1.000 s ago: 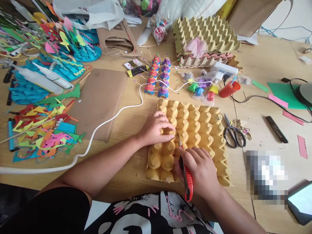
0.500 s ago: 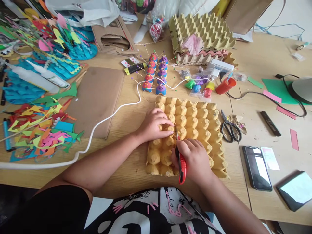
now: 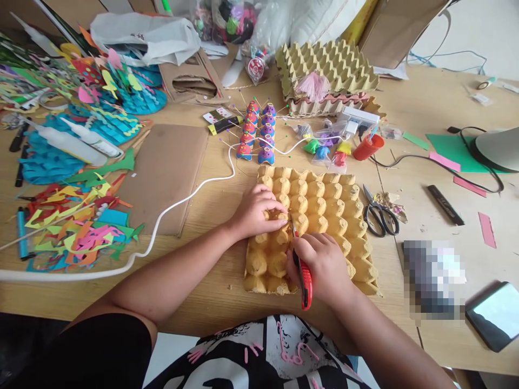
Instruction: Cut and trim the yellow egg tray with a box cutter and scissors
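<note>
A yellow egg tray (image 3: pixel 308 208) of moulded pulp lies on the table in front of me, its peaks facing up. My left hand (image 3: pixel 259 210) rests on its left part, thumb and fingers curved round one of the peaks. In my right hand (image 3: pixel 324 265) is a red and black utility knife (image 3: pixel 306 281), its handle slanting toward me. The blade points away from me and meets the tray between the peaks, close to my left fingertips. How deep the blade sits in the pulp cannot be made out.
Scissors (image 3: pixel 379 213) lie right of the tray beside scraps. Beyond it stand small painted cup figures (image 3: pixel 266 132) with pins. A white cable (image 3: pixel 162 208) crosses the left side, over a cardboard sheet (image 3: pixel 158 178). Colourful paper scraps (image 3: pixel 81 232) lie far left; a red cup (image 3: pixel 368 147) stands behind.
The view has shifted slightly. My right hand and the knife have moved very little toward me along the tray; my left hand keeps its place on the same peak.
</note>
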`<state>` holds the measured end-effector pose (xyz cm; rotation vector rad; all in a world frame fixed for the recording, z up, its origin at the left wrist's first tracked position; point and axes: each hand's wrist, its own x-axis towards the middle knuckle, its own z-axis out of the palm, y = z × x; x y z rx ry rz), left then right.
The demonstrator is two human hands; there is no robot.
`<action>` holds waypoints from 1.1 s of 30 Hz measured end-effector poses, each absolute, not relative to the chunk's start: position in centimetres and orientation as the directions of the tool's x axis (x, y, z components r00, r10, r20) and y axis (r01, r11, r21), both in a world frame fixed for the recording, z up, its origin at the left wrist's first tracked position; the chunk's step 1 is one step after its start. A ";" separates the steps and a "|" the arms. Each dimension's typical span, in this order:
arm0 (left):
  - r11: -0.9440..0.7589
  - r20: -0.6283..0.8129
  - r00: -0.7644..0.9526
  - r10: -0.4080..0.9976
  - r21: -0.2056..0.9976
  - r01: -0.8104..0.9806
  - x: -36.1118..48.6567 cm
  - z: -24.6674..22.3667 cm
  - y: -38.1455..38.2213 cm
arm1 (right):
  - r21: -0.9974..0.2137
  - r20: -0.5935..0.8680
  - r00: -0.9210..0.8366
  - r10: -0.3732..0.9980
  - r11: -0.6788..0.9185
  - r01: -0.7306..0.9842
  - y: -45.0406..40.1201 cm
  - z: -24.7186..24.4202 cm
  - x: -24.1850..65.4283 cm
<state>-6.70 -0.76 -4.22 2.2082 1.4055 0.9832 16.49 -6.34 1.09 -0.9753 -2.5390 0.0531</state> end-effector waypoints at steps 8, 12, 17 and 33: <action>-0.451 0.376 0.260 0.889 0.623 0.639 -6.7 -4.3 -0.7 | -0.295 0.452 -0.580 0.678 0.727 0.620 -6.0 1.4 16.8; -0.434 0.340 0.273 0.900 0.643 0.632 -6.8 -4.2 -0.7 | -0.539 0.478 -0.401 0.782 0.621 0.569 -5.9 2.9 18.2; -0.438 0.364 0.251 0.897 0.658 0.613 -6.7 -4.3 -0.8 | -0.636 0.400 -0.303 0.865 0.500 0.588 -3.4 5.1 19.0; -0.460 0.388 0.254 0.886 0.669 0.584 -6.4 -4.2 -0.8 | -0.337 0.336 -0.473 0.815 0.572 0.747 4.3 1.2 14.2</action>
